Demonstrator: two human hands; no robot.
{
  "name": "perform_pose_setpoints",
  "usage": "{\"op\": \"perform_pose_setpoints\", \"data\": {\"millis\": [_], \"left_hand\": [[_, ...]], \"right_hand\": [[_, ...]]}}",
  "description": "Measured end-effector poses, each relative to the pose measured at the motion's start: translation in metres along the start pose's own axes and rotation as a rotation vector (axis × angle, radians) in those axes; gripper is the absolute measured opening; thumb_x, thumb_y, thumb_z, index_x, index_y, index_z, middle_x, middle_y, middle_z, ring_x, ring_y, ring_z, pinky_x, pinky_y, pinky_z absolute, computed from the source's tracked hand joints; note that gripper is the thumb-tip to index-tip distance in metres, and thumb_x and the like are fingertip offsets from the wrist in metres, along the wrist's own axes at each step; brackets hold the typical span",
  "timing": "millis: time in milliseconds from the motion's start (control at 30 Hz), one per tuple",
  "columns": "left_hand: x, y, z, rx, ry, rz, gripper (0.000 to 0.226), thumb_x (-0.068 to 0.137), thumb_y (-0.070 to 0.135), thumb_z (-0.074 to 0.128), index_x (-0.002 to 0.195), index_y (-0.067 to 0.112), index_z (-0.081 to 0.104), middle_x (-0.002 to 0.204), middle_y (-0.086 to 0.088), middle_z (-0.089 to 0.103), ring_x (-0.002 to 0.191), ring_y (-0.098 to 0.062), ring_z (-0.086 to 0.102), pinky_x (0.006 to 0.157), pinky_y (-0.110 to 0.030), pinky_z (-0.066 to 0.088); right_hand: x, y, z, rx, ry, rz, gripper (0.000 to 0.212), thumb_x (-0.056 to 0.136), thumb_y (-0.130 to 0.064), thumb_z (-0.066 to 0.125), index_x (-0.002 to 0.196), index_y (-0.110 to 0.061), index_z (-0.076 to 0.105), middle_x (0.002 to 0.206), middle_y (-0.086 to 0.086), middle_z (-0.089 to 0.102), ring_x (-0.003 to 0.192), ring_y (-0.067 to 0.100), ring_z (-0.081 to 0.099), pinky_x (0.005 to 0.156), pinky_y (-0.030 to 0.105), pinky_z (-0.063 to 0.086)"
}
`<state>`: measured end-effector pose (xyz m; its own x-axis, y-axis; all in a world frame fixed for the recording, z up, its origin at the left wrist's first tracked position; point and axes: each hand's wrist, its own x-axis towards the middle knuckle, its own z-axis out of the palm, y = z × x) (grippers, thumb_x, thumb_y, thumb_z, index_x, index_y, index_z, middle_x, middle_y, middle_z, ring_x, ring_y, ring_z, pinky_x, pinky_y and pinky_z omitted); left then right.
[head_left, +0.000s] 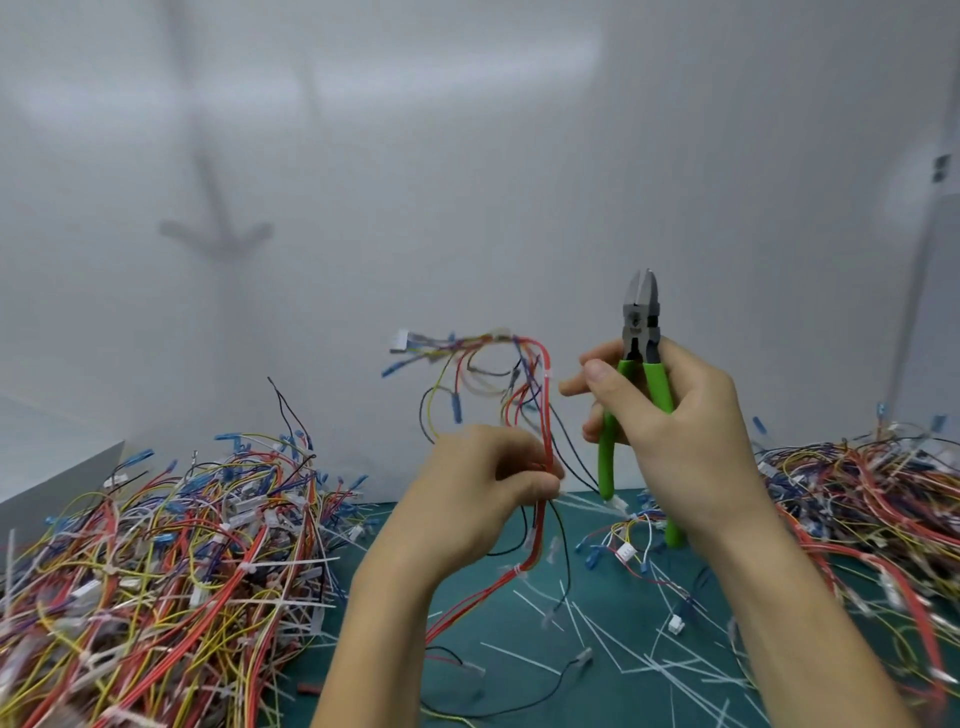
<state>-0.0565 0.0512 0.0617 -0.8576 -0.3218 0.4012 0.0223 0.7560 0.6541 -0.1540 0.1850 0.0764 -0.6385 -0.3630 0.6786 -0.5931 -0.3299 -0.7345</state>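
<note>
My left hand (483, 483) pinches a wire harness (543, 415) of red, yellow, black and blue wires, held upright above the green mat (519, 613). Its top loops over, ending in blue terminals and a white connector (402, 340). A white cable tie (549, 375) wraps the red strands near the top. My right hand (670, 415) grips green-handled side cutters (641, 358), jaws pointing up and nearly closed, just right of the harness. The harness's lower end trails down onto the mat.
A big heap of tied wire harnesses (156, 582) lies at the left, another heap (872, 509) at the right. Cut white cable tie pieces (649, 654) litter the mat between them. A white wall stands close behind; a white box (47, 457) sits far left.
</note>
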Motion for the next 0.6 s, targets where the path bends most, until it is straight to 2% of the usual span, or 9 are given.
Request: {"op": "perform_pose_setpoints", "data": {"millis": [100,233,300,400,500,600], "left_hand": [[0.002,-0.004,0.0,-0.146,0.127,-0.059,0.006,0.087,0.009,0.07,0.081,0.011,0.068,0.074,0.0,0.076,0.071,-0.007,0.071,0.068,-0.017,0.052],[0.002,-0.012,-0.003,-0.223,0.211,-0.141,0.009,0.089,0.004,0.066,0.081,0.003,0.069,0.071,-0.003,0.076,0.058,-0.005,0.066,0.056,-0.009,0.045],[0.002,-0.015,-0.003,-0.309,0.224,-0.167,0.012,0.091,0.001,0.063,0.081,0.003,0.069,0.074,-0.007,0.076,0.057,-0.005,0.064,0.053,-0.008,0.043],[0.002,-0.014,-0.002,-0.389,0.268,-0.184,0.013,0.093,-0.001,0.06,0.085,0.003,0.069,0.079,-0.01,0.077,0.062,-0.008,0.066,0.057,-0.012,0.047],[0.002,-0.012,-0.002,-0.466,0.335,-0.187,0.014,0.094,-0.005,0.057,0.087,0.002,0.067,0.084,-0.014,0.075,0.062,-0.003,0.069,0.058,-0.013,0.051],[0.002,-0.012,-0.005,-0.512,0.386,-0.184,0.012,0.095,-0.002,0.057,0.089,0.002,0.067,0.077,-0.006,0.076,0.06,-0.001,0.067,0.055,-0.011,0.048]], "right_hand": [[0.0,-0.003,0.0,-0.051,0.028,-0.022,0.013,0.098,-0.03,0.06,0.089,-0.022,0.064,0.078,0.0,0.073,0.066,0.023,0.065,0.074,0.055,0.058],[0.0,-0.009,0.0,-0.098,0.01,-0.041,0.034,0.091,-0.05,0.051,0.087,-0.02,0.064,0.074,-0.002,0.069,0.066,0.02,0.064,0.074,0.053,0.055],[0.0,-0.01,-0.002,-0.16,-0.069,-0.035,0.039,0.092,-0.056,0.046,0.085,-0.022,0.064,0.072,-0.004,0.068,0.063,0.016,0.062,0.073,0.049,0.055],[-0.001,-0.007,-0.002,-0.286,-0.246,0.021,0.049,0.096,-0.062,0.039,0.082,-0.023,0.065,0.07,-0.005,0.069,0.059,0.013,0.06,0.071,0.046,0.054],[-0.003,-0.003,-0.001,-0.467,-0.392,0.09,0.049,0.095,-0.06,0.039,0.08,-0.022,0.065,0.071,-0.007,0.071,0.057,0.007,0.059,0.072,0.041,0.054],[-0.005,0.004,0.001,-0.691,-0.493,0.115,0.057,0.092,-0.065,0.032,0.082,-0.018,0.064,0.076,-0.002,0.071,0.069,0.016,0.063,0.075,0.042,0.053]]}}
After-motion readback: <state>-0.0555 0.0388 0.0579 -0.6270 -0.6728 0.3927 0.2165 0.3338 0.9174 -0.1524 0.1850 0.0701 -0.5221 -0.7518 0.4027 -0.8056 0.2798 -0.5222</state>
